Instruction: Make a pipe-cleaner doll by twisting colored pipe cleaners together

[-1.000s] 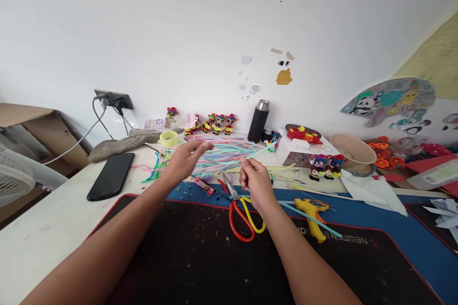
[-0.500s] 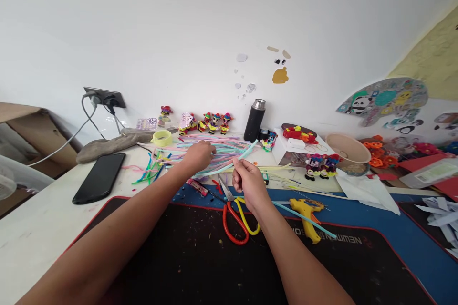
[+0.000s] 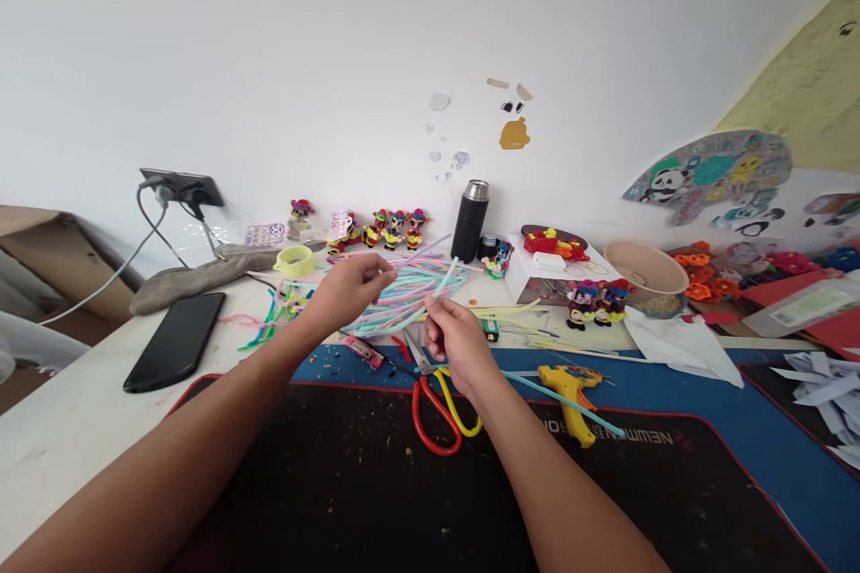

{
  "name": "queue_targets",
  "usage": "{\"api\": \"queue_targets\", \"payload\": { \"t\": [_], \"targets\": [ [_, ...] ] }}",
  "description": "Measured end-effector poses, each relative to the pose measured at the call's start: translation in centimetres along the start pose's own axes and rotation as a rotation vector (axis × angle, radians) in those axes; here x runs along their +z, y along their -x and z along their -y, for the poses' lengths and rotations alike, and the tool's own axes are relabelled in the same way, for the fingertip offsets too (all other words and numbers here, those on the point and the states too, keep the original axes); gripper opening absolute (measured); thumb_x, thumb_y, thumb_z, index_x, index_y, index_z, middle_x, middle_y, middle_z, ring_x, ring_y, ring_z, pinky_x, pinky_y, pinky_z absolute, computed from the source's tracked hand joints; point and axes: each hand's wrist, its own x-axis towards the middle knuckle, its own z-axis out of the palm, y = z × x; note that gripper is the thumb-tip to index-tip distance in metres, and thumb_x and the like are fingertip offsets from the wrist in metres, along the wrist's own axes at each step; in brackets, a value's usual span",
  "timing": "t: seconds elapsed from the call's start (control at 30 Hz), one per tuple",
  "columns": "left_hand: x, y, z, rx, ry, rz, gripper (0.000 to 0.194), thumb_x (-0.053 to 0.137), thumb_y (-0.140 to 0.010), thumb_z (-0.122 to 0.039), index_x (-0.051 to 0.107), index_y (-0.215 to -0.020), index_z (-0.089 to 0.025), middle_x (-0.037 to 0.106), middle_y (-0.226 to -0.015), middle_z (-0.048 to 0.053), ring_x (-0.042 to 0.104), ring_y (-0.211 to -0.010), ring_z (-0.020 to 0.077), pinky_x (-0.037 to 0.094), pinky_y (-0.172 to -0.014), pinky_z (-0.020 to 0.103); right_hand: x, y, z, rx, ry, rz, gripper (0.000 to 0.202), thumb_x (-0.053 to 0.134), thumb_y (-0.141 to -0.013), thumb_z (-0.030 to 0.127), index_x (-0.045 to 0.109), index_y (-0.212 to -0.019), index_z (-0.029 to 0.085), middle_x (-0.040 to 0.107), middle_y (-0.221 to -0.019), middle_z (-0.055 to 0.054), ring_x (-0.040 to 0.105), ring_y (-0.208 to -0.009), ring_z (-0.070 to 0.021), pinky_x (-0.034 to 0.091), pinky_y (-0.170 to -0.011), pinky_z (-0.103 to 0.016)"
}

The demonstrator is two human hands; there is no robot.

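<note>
My left hand [image 3: 355, 288] pinches a lilac pipe cleaner [image 3: 425, 251] that sticks out up and to the right from the fingertips. It is raised above a pile of pastel pipe cleaners [image 3: 403, 309] in pink, mint and purple. My right hand [image 3: 458, 340] is closed around a mint pipe cleaner [image 3: 446, 276]; a tip shows above the thumb, and a long turquoise length trails out behind the wrist to the right. Below the right hand lie scissors [image 3: 435, 416] with one red and one yellow handle loop, blades partly hidden.
A yellow glue gun [image 3: 571, 398] lies on the black mat [image 3: 376, 501]. At left are a phone [image 3: 176, 342] and yellow tape [image 3: 294, 260]. A black flask [image 3: 469, 224], small figurines [image 3: 396, 229], a white box [image 3: 537, 277] and a beige bowl [image 3: 645, 269] stand along the wall.
My left hand has risen from the pile and moved slightly left, now with a lilac pipe cleaner in it. My right hand stays closed on the mint one. The view has shifted slightly.
</note>
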Motion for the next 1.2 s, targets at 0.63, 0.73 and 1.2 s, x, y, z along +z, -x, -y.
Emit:
{"api": "queue_targets", "payload": {
  "t": [0.63, 0.73, 1.2],
  "targets": [
    [2.7, 5.1, -0.6, -0.063, 0.307, 0.184, 0.037, 0.058, -0.093, -0.054, 0.066, -0.085, -0.019, 0.055, -0.058, -0.004, 0.05, -0.052, 0.0131, 0.038, -0.051, 0.023, 0.5, 0.2, -0.7, 0.014, 0.034, 0.023, 0.053, 0.08, -0.073, 0.062, 0.049, -0.068, 0.02, 0.049, -0.052, 0.007, 0.041, -0.036, -0.0052, 0.021, -0.033, -0.017],
    [2.9, 5.1, -0.7, -0.034, 0.228, 0.205, 0.034, 0.057, -0.094, -0.049, 0.067, -0.081, -0.019, 0.058, -0.06, -0.003, 0.051, -0.054, 0.0143, 0.037, -0.054, 0.025, 0.6, 0.3, -0.7, 0.034, 0.034, 0.004, 0.05, 0.084, -0.068, 0.06, 0.057, -0.074, 0.019, 0.048, -0.051, 0.008, 0.041, -0.036, -0.0055, 0.022, -0.034, -0.017],
    [1.5, 4.9, -0.7, -0.003, 0.178, 0.245, 0.034, 0.052, -0.097, -0.048, 0.068, -0.087, -0.02, 0.068, -0.072, 0.0, 0.059, -0.064, 0.0173, 0.043, -0.061, 0.027, 0.3, 0.3, -0.3, 0.023, -0.033, -0.002, 0.05, 0.084, -0.069, 0.06, 0.069, -0.087, 0.016, 0.049, -0.052, 0.007, 0.041, -0.039, -0.0059, 0.021, -0.036, -0.018]
  ]
}}
